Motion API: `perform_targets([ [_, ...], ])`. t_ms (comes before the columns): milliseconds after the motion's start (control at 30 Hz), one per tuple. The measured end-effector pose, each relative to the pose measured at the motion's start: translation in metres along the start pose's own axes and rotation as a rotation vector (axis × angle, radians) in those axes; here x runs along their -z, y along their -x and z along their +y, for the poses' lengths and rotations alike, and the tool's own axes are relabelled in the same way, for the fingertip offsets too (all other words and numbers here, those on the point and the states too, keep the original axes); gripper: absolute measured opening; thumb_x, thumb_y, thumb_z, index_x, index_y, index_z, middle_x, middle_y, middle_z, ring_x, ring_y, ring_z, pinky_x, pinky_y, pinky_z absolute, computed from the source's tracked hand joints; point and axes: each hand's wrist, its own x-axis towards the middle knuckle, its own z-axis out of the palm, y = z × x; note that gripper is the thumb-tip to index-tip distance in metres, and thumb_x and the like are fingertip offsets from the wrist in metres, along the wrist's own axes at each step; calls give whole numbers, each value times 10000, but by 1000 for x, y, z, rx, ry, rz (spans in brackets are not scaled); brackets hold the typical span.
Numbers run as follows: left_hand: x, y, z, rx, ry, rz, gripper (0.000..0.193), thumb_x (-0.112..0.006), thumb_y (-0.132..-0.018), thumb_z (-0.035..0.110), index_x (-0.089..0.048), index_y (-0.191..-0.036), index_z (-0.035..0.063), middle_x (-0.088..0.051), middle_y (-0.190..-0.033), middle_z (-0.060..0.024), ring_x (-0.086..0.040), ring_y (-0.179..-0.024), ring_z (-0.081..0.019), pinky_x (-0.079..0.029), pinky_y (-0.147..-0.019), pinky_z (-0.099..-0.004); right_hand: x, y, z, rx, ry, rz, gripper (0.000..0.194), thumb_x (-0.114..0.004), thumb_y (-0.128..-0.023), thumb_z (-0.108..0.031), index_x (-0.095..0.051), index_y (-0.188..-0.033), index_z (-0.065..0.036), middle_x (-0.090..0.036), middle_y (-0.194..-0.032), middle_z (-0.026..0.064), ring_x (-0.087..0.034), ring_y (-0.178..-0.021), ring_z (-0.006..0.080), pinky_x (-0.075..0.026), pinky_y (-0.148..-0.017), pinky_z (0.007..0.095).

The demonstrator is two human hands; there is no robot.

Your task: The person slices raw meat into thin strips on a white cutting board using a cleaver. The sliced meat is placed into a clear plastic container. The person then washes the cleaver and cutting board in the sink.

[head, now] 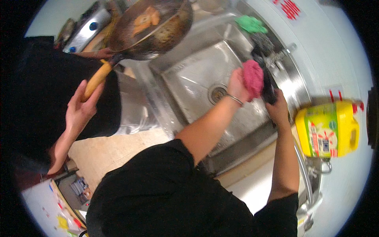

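Note:
Over the right side of a stainless steel sink (204, 68), my left hand (239, 86), with a bracelet at the wrist, holds a crumpled pink cloth (253, 79). My right hand (277, 108) grips the lower end of a dark, elongated object (268, 86) near the faucet; the blur and the cloth hide what it is. Cloth and dark object are close together or touching. Below my left hand lies the sink's round drain (218, 94). A green cloth (251, 24) and a dark mesh-like scrubber (262, 43) rest on the sink's far rim.
At the upper left a co-worker holds a wok (154, 26) by its wooden handle (97, 80) at the sink's edge; orange-brown food is in it. A yellow detergent jug (328, 130) stands right of my right hand. The faucet (276, 60) is against the wall side.

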Motion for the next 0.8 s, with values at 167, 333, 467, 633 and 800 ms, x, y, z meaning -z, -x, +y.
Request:
perform_targets([
  [167, 16, -15, -24, 146, -618, -94, 423, -298, -942, 299, -380, -1265, 39, -466, -1207, -45, -460, -1082, -164, -341, -933, -264, -15, 2, -17, 90, -147, 132, 425, -536, -624, 23, -420, -1029, -37, -537, -781, 123, -563, -659, 245, -467, -602, 340],
  [333, 66, -11, -40, 6, -1845, -292, 515, -98, -940, 327, -205, -1359, 46, -224, -1409, -113, -194, -1310, -221, 24, -1048, -422, -16, 15, -31, -304, -618, -32, 464, -514, -631, 54, -387, -1070, -28, -490, -768, 63, -492, -491, 141, -424, -376, 256],
  [467, 93, -29, -16, -228, -2036, -162, 431, -228, -919, 271, -408, -1222, 23, -445, -1247, -140, -393, -1175, -265, -181, -1001, -400, -8, 39, -34, -259, -616, -71, 494, -524, -645, 38, -388, -1112, -51, -496, -724, 51, -481, -455, 125, -412, -391, 256],
  [633, 91, -24, 22, -102, -656, 238, 329, -365, -793, 135, -500, -1050, -20, -571, -958, -114, -544, -902, -253, -428, -782, -348, -2, 50, -25, -86, -475, 27, 546, -540, -657, 32, -376, -1168, -67, -519, -715, 54, -478, -453, 112, -396, -400, 249],
  [800, 64, -2, 40, -28, -546, 29, 375, -364, -769, -33, -472, -1126, 7, -571, -1006, -94, -552, -929, -226, -457, -796, -353, 9, 50, -10, -326, -703, -65, 566, -568, -672, 28, -369, -1196, -51, -527, -753, 62, -493, -493, 111, -404, -416, 253],
])
